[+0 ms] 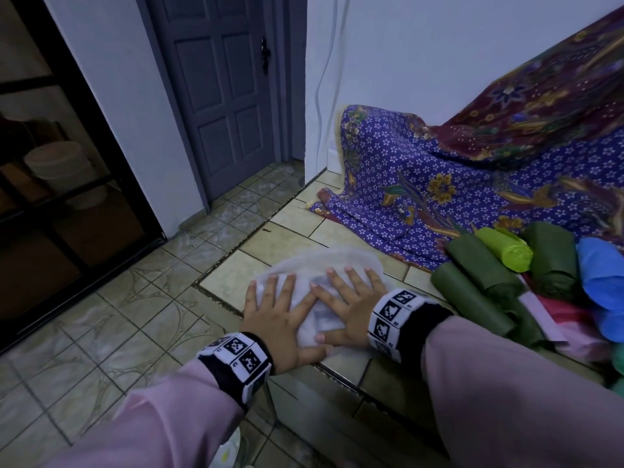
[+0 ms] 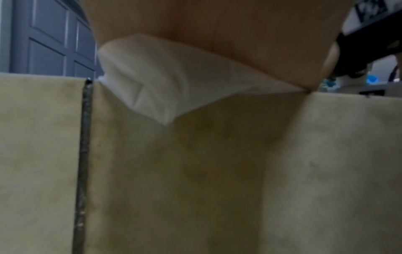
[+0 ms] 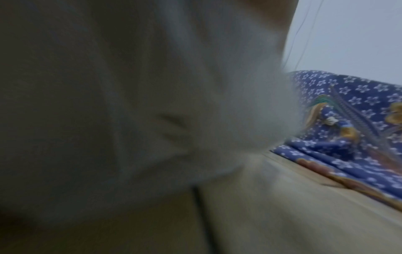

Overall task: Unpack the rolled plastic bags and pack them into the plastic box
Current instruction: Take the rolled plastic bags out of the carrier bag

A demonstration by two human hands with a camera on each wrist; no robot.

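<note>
While the white plastic bag [image 1: 314, 265] lies on the tiled step [image 1: 270, 241], left hand [image 1: 273, 319] and right hand [image 1: 344, 298] press it flat, fingers straight and spread

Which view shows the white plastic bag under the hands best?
The head view: the white plastic bag lies flat on the tiled step under the left hand and right hand. The left wrist view shows only one folded corner; the right wrist view shows a close blur.
</note>
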